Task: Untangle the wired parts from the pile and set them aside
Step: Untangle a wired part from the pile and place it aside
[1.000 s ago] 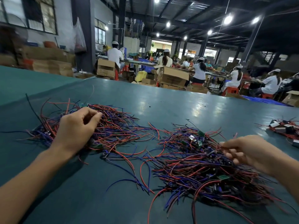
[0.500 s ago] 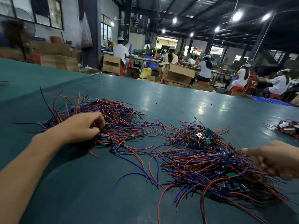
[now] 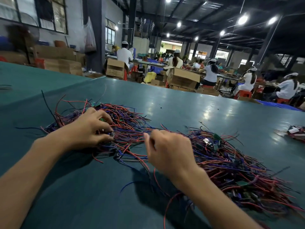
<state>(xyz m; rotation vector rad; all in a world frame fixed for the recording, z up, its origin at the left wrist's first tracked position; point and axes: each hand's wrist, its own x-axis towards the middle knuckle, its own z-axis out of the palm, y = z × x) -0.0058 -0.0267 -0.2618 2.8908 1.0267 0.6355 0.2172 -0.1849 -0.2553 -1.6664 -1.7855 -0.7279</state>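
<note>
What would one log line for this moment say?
stage: untangling | left hand: grips wired parts in left pile | right hand: curled over wires, grip unclear | small bundle: far right

Left hand (image 3: 89, 129) grips into the wire pile (image 3: 128, 119) on the green table (image 3: 181, 104), right hand (image 3: 170, 152) curled alongside.

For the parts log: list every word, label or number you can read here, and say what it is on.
No text here can be read.
Box: faint print on its front, too blurred to read.
Green boards among the wires: any markings are too small to read.
Set-aside parts at right: pale patches, too small and blurred to tell whether they carry text.
</note>
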